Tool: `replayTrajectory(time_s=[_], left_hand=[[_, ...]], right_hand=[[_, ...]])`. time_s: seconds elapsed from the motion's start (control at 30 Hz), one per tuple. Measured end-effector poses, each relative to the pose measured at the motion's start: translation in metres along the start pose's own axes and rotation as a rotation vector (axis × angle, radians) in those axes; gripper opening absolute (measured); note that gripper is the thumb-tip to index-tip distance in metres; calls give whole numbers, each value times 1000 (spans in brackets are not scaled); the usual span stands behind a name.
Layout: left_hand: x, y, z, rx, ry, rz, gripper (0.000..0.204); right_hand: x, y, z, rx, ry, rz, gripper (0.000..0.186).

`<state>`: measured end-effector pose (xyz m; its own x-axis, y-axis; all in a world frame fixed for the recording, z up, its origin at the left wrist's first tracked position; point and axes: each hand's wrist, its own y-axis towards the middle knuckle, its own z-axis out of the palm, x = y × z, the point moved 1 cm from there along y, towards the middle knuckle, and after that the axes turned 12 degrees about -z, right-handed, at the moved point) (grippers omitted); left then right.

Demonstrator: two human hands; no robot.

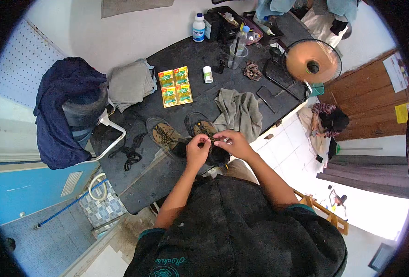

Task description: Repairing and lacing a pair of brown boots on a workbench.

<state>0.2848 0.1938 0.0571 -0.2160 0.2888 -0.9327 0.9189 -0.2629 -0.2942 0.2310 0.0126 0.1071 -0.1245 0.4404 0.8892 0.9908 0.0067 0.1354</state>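
A pair of brown and black lace-up shoes lies on the dark table in front of me. Over the lacing of the right shoe (201, 123), both my hands meet with fingertips pinched together. My left hand (197, 151) and my right hand (234, 144) appear to grip its shoelace, though the thin cord is mostly hidden by the fingers. Just to the left rests the other shoe (163, 133), untouched. A crumpled grey-green cloth (239, 113) lies right beside the shoes. Farther left on the table is a tangle of black straps (131, 154).
Yellow-green sachets (177, 87), a small white bottle (207, 75), a blue-capped bottle (198, 28) and a clear plastic cup (237, 54) stand or lie toward the back. A fan (312, 64) is at the back right. Folded grey cloth (131, 83) sits left. Another person (327, 121) is on the floor.
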Motion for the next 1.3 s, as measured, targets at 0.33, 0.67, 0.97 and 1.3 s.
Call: replayTrajectory(time_s=[0.33,0.67,0.97,1.3], left_hand=[[-4,3,-1,55,-1,-63,13],[2,4,4,59,-62,59,13],[24,12,12,15,25,32,14],[17,13,6,228,-229,-143,9]], right_hand=[[-3,-7,13,-169,-73,5,27],[0,-7,15,-185,-289,-427,22],[-16,-18,32,-271,250,-133,11],[12,-41,-47,241,543,198,20]])
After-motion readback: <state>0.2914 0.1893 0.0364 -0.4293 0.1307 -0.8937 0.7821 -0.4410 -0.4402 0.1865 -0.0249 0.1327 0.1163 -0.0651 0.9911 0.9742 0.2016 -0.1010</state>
